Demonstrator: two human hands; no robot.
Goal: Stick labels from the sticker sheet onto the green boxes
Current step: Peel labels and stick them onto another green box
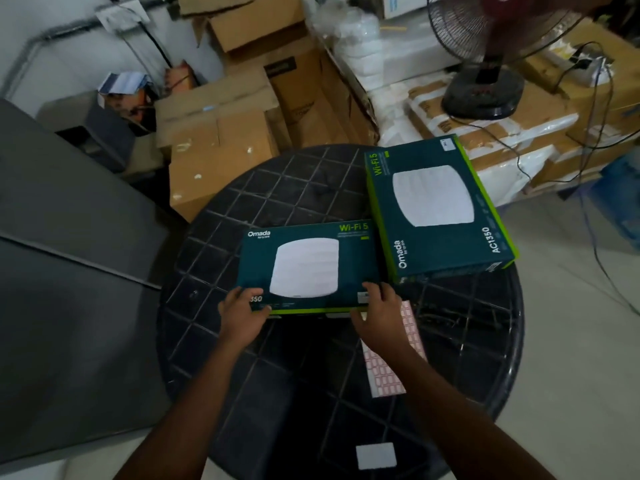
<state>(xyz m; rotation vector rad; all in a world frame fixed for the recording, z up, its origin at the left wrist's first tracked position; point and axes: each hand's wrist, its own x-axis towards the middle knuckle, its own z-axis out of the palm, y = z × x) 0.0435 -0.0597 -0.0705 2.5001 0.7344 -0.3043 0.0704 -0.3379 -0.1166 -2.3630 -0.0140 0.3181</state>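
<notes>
A round black surface (467,341) with a raised grid pattern fills the middle of the view, ringed on its far side by stacked cardboard cartons (221,133) and a dark standing fan (485,91) set on taped parcels, with a grey cabinet (69,254) to the left. Two green boxes printed "Omada" and "Wi-Fi 5" lie on the surface: the far box (433,206) sits turned sideways at the right edge, a small white label (446,142) on its far corner, while the near box (304,268) lies flat in front of the person, its right end just beside the far box. A pink-and-white sticker sheet (381,372) lies flat on the surface to the right of the near box, partly hidden under the right forearm. A small white rectangle (375,455) lies near the surface's front edge. The left hand (242,317) takes the near box's front left corner in its grip, fingers laid over the top face and thumb at the edge. The right hand (377,313) holds the front right corner the same way, its fingers curled onto the top face beside a small pale patch, too blurred to identify.
</notes>
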